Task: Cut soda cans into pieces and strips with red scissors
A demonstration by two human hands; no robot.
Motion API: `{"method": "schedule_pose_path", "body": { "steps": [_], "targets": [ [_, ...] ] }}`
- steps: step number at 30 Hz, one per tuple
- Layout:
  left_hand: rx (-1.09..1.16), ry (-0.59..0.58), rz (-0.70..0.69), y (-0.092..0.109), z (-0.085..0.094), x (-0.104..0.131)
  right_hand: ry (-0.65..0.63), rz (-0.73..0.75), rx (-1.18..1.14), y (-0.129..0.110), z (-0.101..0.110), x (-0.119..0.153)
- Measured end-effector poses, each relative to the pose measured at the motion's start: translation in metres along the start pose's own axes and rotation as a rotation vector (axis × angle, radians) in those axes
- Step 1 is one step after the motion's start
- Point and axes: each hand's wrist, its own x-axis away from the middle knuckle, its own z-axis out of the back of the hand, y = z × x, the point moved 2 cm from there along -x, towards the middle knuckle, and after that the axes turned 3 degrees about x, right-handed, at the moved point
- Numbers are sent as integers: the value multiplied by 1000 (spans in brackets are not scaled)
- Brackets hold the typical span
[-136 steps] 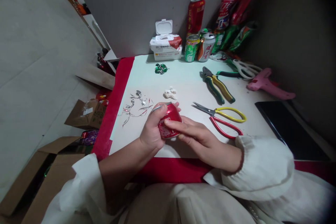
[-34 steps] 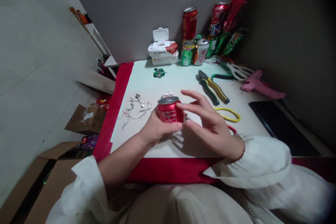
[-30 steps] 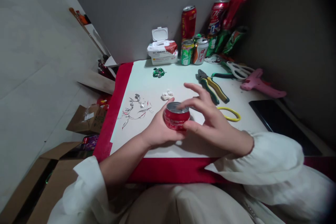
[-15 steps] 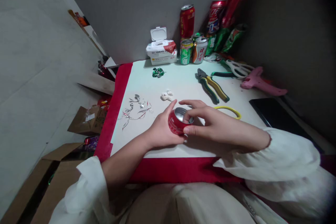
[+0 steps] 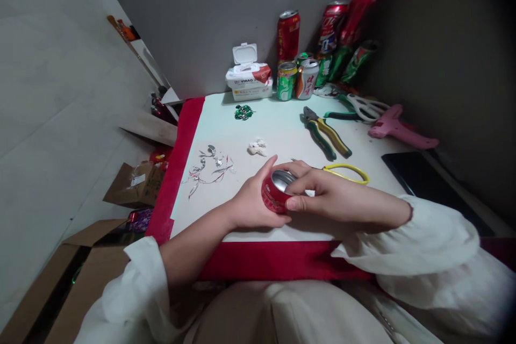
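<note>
Between my hands is a cut red soda can, its open silver inside tilted up toward me. My left hand wraps the can from the left, thumb up along its side. My right hand pinches the rim's right side, thumb outside and a finger inside the opening. Just beyond the right hand lie scissors with yellow handles, their blades partly covered by it. A crumpled white tissue sits past the can. Thin metal scraps are spread to the left.
Pliers lie at the right, near a pink glue gun, white-handled scissors and a dark flat slab. Wet wipes and several drink cans stand along the back. Green shiny pieces lie before the wipes.
The can and both hands have shifted slightly right and toward me. The grip on the can is much the same, with the right finger still inside its rim.
</note>
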Motion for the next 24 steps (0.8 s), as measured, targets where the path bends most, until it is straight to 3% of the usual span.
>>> {"method": "schedule_pose_path", "body": {
  "steps": [4, 9, 11, 13, 15, 19, 22, 24],
  "targets": [
    [297, -57, -56, 2, 12, -5, 217, 69, -78, -8, 10, 1],
    [643, -374, 58, 4, 8, -4, 189, 149, -35, -11, 18, 4],
    [728, -428, 77, 2, 3, -5, 213, 169, -29, -11, 18, 5],
    [816, -375, 90, -2, 0, -8, 257, 179, 1, -11, 19, 5],
    [905, -227, 148, -8, 2, -13, 339, 172, 72, -13, 27, 3],
    [960, -46, 430, -15, 7, -19, 583, 95, 259, -15, 57, -7],
    [957, 6, 465, -10, 8, -20, 593, -86, 193, -16, 65, -19],
    [946, 10, 446, -5, 8, -20, 554, -128, 94, -20, 55, -24]
  ]
}}
